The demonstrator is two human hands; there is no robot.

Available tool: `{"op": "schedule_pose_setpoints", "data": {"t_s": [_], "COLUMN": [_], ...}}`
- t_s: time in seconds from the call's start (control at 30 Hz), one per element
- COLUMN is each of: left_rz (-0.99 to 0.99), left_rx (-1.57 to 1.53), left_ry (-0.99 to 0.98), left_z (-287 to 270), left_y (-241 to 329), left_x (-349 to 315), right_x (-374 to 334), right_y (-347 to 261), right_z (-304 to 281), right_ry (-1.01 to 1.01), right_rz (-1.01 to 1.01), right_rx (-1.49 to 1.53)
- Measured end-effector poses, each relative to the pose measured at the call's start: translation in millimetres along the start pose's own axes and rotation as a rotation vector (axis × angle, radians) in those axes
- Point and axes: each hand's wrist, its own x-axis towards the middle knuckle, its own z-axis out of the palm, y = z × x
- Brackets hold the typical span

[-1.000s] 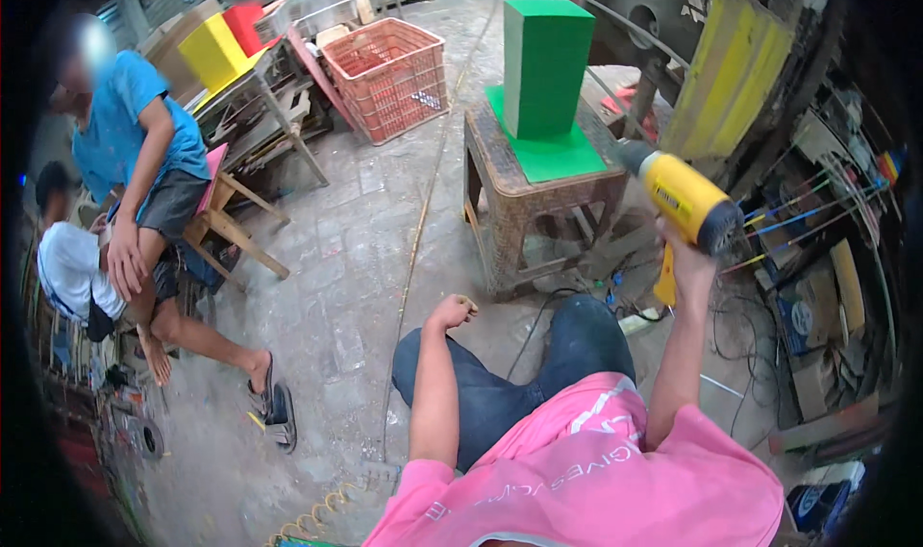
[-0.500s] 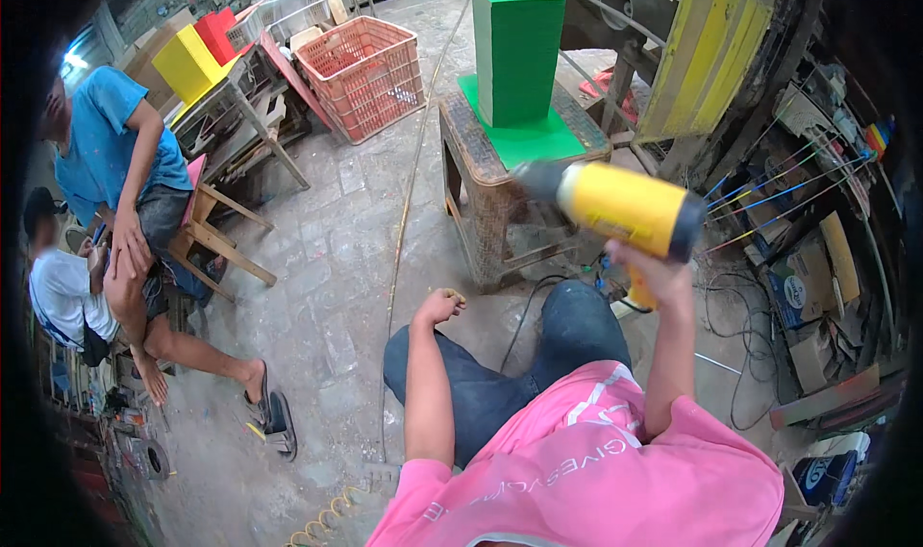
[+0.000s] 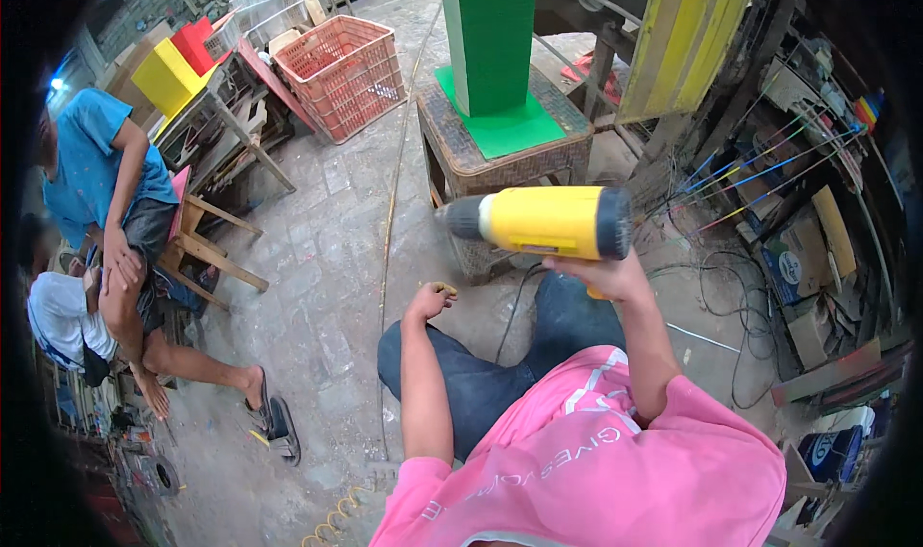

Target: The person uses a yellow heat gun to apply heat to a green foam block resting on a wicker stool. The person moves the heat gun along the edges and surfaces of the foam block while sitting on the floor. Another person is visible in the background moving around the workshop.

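In my right hand (image 3: 606, 276) is a yellow and black power drill (image 3: 543, 222). Its fingers wrap the handle, and the dark nose points left in front of the stool. My left hand (image 3: 433, 300) hovers above my left knee, with its fingers curled in; yellowish marks show at the fingertips, and I cannot make out whether anything small is between them. Beyond the drill, a tall green box-shaped block (image 3: 490, 47) stands upright on a flat green base (image 3: 519, 136). That base lies on a worn stool (image 3: 461, 158), apart from both hands.
A red plastic crate (image 3: 341, 81) stands behind the stool, to its left. At far left a person in a blue shirt (image 3: 101, 153) sits with one leg extended. Yellow (image 3: 171, 78) and red (image 3: 195, 45) pieces rest on a bench. Cables (image 3: 745, 302) trail across the floor at right.
My right hand has carried the drill left and slightly down, and its nose has dropped from the stool top to below the stool's edge. My left hand stays nearly in place, fingers still curled.
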Motion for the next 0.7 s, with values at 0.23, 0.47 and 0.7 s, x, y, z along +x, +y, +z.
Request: {"op": "schedule_pose_setpoints", "data": {"t_s": [0.23,0.47,0.7], "left_rz": [-0.043,-0.069,-0.052], "left_rx": [0.019,0.026,0.018], "left_ry": [-0.046,-0.044,-0.041], "left_z": [-12.2,-5.8,-15.7], "left_y": [-11.9,-2.3,-19.3], "left_x": [6.4,4.8,3.7], "right_x": [30.2,-4.0,-0.8], "right_y": [-4.2,-4.3,-18.5], "right_z": [-57.4,-3.0,-21.0], "right_ry": [0.566,0.058,0.191], "right_rz": [0.162,0.032,0.179], "right_rx": [-0.082,-0.016,0.022]}}
